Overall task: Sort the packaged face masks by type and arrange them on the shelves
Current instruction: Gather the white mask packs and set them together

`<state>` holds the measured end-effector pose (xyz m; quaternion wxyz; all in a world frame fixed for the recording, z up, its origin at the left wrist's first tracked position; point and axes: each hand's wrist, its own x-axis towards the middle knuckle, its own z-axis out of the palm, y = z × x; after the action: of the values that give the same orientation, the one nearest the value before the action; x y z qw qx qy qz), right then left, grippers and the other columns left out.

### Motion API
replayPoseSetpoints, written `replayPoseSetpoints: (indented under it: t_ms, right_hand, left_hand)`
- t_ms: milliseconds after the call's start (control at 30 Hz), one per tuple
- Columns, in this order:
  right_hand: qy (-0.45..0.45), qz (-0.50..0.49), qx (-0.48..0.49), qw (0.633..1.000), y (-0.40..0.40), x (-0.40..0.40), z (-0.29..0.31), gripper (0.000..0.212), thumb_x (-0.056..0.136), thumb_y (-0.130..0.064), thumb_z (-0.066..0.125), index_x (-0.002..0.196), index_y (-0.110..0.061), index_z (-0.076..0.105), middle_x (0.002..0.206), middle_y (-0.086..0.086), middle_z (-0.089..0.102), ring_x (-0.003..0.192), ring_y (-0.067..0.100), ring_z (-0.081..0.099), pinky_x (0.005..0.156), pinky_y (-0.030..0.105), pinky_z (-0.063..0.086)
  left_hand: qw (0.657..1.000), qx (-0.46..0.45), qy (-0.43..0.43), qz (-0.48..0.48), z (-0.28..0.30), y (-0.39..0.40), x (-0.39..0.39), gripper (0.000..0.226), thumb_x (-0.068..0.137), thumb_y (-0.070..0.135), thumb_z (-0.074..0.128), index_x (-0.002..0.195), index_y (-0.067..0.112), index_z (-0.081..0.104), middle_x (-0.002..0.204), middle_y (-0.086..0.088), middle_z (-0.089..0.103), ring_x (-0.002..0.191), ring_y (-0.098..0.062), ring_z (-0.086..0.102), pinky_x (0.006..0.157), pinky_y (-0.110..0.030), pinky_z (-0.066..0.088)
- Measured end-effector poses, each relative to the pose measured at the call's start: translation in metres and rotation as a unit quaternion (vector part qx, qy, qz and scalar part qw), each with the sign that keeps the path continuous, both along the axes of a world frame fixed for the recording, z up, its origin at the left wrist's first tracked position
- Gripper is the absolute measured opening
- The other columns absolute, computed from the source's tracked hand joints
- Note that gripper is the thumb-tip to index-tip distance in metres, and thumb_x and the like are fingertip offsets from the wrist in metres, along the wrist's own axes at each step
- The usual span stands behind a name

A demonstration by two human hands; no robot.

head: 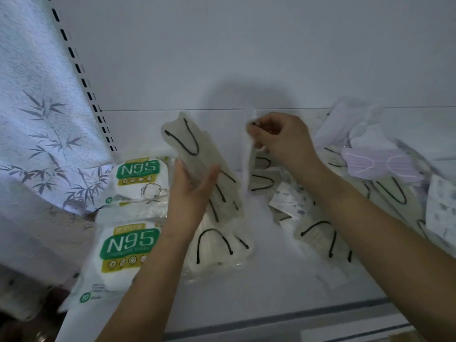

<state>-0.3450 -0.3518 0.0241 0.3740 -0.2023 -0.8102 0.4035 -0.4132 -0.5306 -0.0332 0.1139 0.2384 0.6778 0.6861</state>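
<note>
- Left hand [191, 188], 9 o'clock of centre: fingers wrapped round a stack of beige masks [197, 154] with black loops, tilted toward 11 o'clock.
- Right hand [281, 139], 1 o'clock: fingertips pinching a thin clear-wrapped mask [249, 154], hanging upright.
- 2 N95 packs [138, 178] on the shelf [259, 292], 8 o'clock.
- Loose masks piled at 3 o'clock, 1 lilac mask [380, 165] on top.

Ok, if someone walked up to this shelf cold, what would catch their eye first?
Probably the two N95 packs with bold green labels, lying at the shelf's left end. Next, the left hand at centre, its grip closed on a beige mask with black ear loops, while the right hand pinches a clear-wrapped mask beside it. A lone lilac mask tops the jumbled pile on the right.
</note>
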Motion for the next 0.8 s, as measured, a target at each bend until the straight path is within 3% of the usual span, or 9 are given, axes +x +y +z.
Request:
replayPoseSetpoints:
  t_ms: [133, 167, 233, 300, 400, 533, 667, 733, 800]
  right_hand:
    - [-0.009, 0.140, -0.146, 0.979, -0.030, 0.000, 0.000, 0.026, 0.094, -0.030, 0.065, 0.086, -0.006, 0.072, 0.078, 0.010, 0.075, 0.065, 0.021, 0.071, 0.064, 0.033, 0.060]
    - [-0.009, 0.122, -0.120, 0.985, -0.023, 0.000, -0.004, 0.027, 0.095, -0.031, 0.062, 0.088, -0.006, 0.072, 0.079, 0.010, 0.074, 0.066, 0.021, 0.071, 0.065, 0.034, 0.061]
    - [-0.096, 0.050, 0.070, 0.992, 0.010, 0.001, -0.019, 0.024, 0.095, -0.030, 0.062, 0.092, -0.007, 0.070, 0.081, 0.004, 0.072, 0.073, 0.021, 0.070, 0.068, 0.034, 0.058]
    - [-0.290, 0.028, 0.232, 0.928, 0.042, 0.005, -0.044, 0.025, 0.092, -0.033, 0.063, 0.097, -0.009, 0.068, 0.092, 0.003, 0.068, 0.087, 0.024, 0.065, 0.073, 0.034, 0.050]
    - [-0.437, 0.054, 0.281, 0.853, 0.066, 0.011, -0.088, 0.025, 0.088, -0.040, 0.064, 0.074, -0.020, 0.059, 0.079, 0.001, 0.061, 0.082, 0.026, 0.064, 0.063, 0.030, 0.041]
    - [-0.359, -0.001, 0.333, 0.872, 0.073, 0.004, -0.084, 0.029, 0.083, -0.042, 0.065, 0.069, -0.017, 0.071, 0.074, 0.004, 0.069, 0.076, 0.025, 0.065, 0.059, 0.028, 0.036]
    - [-0.077, -0.061, 0.156, 0.983, 0.047, 0.008, -0.029, 0.025, 0.084, -0.039, 0.074, 0.082, -0.014, 0.075, 0.082, -0.005, 0.070, 0.071, 0.006, 0.061, 0.069, 0.018, 0.046]
    - [0.015, -0.065, 0.110, 0.992, 0.018, 0.011, -0.004, 0.026, 0.084, -0.038, 0.074, 0.077, -0.013, 0.073, 0.074, -0.005, 0.071, 0.062, 0.002, 0.062, 0.064, 0.012, 0.045]
    - [0.026, -0.028, 0.076, 0.996, -0.013, 0.008, 0.005, 0.029, 0.084, -0.040, 0.073, 0.074, -0.013, 0.073, 0.066, -0.003, 0.071, 0.057, 0.005, 0.066, 0.061, 0.020, 0.053]
  left_hand:
    - [0.997, -0.048, 0.053, -0.038, -0.002, 0.014, 0.007, 0.037, 0.088, 0.013, 0.073, 0.117, 0.027, 0.055, 0.102, 0.021, 0.067, 0.092, 0.012, 0.064, 0.072, -0.006, 0.050]
    - [0.997, -0.053, 0.047, -0.021, -0.004, 0.013, 0.004, 0.033, 0.089, 0.010, 0.069, 0.115, 0.025, 0.056, 0.101, 0.019, 0.067, 0.092, 0.010, 0.065, 0.073, -0.008, 0.052]
    - [0.999, -0.041, 0.005, 0.016, -0.007, 0.007, -0.006, 0.029, 0.083, 0.014, 0.067, 0.109, 0.024, 0.059, 0.100, 0.011, 0.069, 0.095, -0.005, 0.070, 0.083, -0.026, 0.058]
    - [0.998, -0.024, -0.039, 0.036, -0.009, 0.000, -0.014, 0.031, 0.079, 0.018, 0.066, 0.108, 0.029, 0.061, 0.106, 0.006, 0.072, 0.100, -0.018, 0.070, 0.092, -0.045, 0.057]
    - [0.997, -0.023, -0.056, 0.047, -0.008, -0.009, -0.016, 0.035, 0.084, 0.015, 0.066, 0.117, 0.026, 0.061, 0.112, 0.003, 0.072, 0.103, -0.022, 0.070, 0.095, -0.051, 0.055]
    - [0.995, -0.014, -0.074, 0.061, -0.009, -0.015, -0.013, 0.044, 0.077, 0.021, 0.067, 0.120, 0.025, 0.060, 0.114, 0.002, 0.072, 0.104, -0.023, 0.069, 0.096, -0.052, 0.055]
    - [0.995, 0.004, -0.053, 0.083, -0.011, -0.014, -0.009, 0.037, 0.090, 0.010, 0.064, 0.122, 0.025, 0.059, 0.109, 0.008, 0.071, 0.100, -0.015, 0.069, 0.096, -0.048, 0.055]
    - [0.996, 0.022, -0.034, 0.081, -0.008, -0.011, -0.004, 0.033, 0.094, 0.011, 0.062, 0.123, 0.026, 0.058, 0.109, 0.010, 0.071, 0.100, -0.009, 0.069, 0.094, -0.040, 0.057]
    - [0.998, 0.052, -0.021, 0.037, -0.003, -0.007, 0.005, 0.029, 0.098, 0.025, 0.062, 0.126, 0.022, 0.059, 0.111, 0.009, 0.072, 0.103, -0.006, 0.069, 0.090, -0.032, 0.057]
